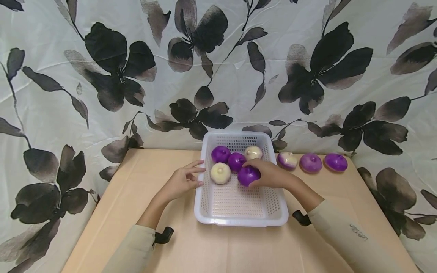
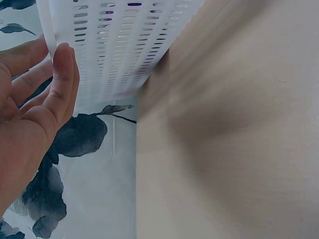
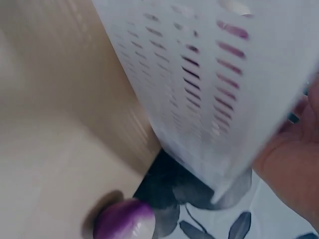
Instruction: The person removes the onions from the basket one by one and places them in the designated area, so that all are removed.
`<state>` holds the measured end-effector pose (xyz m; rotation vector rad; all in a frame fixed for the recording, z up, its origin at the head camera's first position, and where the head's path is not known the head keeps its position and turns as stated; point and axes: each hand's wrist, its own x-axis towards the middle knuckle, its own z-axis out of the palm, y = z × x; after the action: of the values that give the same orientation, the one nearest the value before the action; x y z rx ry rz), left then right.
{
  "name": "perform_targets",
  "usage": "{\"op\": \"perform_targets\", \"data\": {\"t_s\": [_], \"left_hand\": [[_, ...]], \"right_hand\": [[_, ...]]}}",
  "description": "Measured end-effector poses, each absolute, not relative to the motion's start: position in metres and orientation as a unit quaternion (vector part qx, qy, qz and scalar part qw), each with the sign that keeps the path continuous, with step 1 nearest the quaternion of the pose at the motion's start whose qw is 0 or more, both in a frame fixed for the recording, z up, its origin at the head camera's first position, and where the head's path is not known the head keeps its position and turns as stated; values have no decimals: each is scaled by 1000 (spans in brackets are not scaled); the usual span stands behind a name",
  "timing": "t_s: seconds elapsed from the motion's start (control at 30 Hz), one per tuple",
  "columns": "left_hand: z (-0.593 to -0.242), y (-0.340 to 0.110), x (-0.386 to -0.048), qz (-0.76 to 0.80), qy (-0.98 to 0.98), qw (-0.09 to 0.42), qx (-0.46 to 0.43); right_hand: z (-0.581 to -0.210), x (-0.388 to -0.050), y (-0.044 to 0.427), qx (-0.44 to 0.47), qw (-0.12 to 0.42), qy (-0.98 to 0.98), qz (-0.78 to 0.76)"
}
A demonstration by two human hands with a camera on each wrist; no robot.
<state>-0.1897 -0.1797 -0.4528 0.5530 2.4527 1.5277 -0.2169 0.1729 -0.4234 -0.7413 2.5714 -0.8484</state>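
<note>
A white perforated plastic basket [image 1: 239, 220] sits on the table with purple and white onions gathered towards its far half. My right hand [image 1: 271, 173] reaches over the right rim and grips a purple onion [image 1: 248, 176] inside the basket. Beside that onion are a white onion [image 1: 220, 173] and another purple onion [image 1: 236, 162]. Farther back lie a purple onion [image 1: 220, 154] and a pale one [image 1: 253, 152]. At the left rim, my left hand [image 1: 181, 181] holds the basket's edge between thumb and fingers; the left wrist view shows the slotted wall [image 2: 114, 50] beside the thumb.
Three onions stand in a row to the right of the basket: a purple-and-white one [image 1: 287, 160], a dull purple one [image 1: 311, 163] and a bright purple one [image 1: 336, 162]. Behind the wooden table [image 1: 225, 246] hangs a floral cloth [image 1: 246, 76].
</note>
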Motion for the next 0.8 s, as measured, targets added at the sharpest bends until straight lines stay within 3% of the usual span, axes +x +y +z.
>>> {"op": "perform_targets", "data": {"t_s": [0.33, 0.8], "left_hand": [[-454, -180, -190, 514, 831, 100, 187], [-455, -181, -190, 516, 829, 98, 191]], "right_hand": [[-407, -215, 211, -240, 101, 893, -367], [-394, -205, 265, -147, 73, 897, -411]]}}
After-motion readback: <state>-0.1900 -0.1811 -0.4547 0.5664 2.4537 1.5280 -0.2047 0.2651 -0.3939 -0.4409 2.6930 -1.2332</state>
